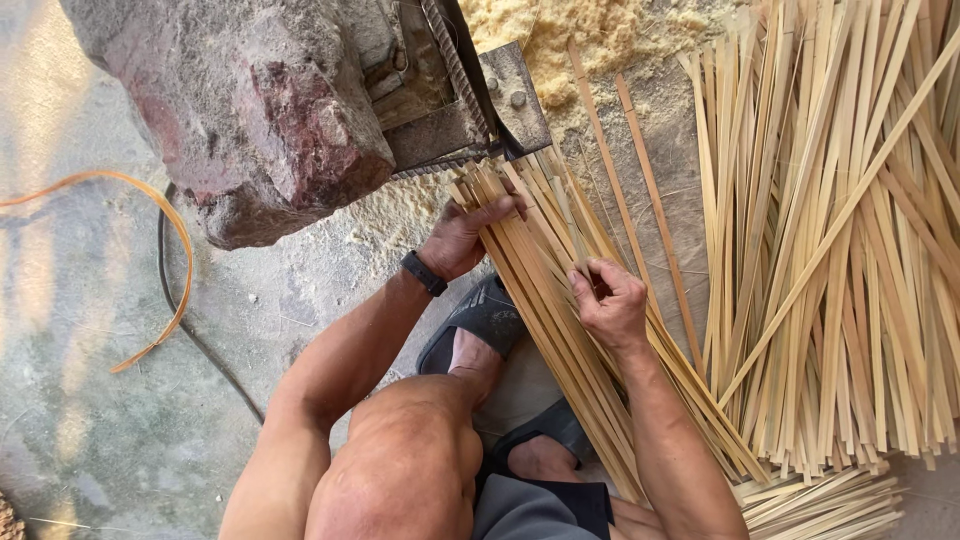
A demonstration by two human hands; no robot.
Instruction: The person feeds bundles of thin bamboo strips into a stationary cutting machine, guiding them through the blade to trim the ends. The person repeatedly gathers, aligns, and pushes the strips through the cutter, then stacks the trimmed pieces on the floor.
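**Head view: both hands on a bundle of bamboo strips**

The bundle of bamboo strips (560,330) runs diagonally from the machine's metal plate (515,95) at 12 o'clock down toward 5 o'clock, passing over the person's lap.

Left hand (465,235): placed at the upper end of the bundle, just below the plate. Fingers are spread and pressed flat on the strip ends, not closed around them. A black wristband (424,272) sits on the wrist.

Right hand (610,300): positioned at centre, farther down the bundle. Fingers are curled shut, pinching a few strips.

A large loose pile of strips (840,250) lies at 3 o'clock. Sawdust (590,35) covers the floor at 12 o'clock. A rough stone block (250,110) rests at 11 o'clock. Black sandals (485,320) are under the bundle.
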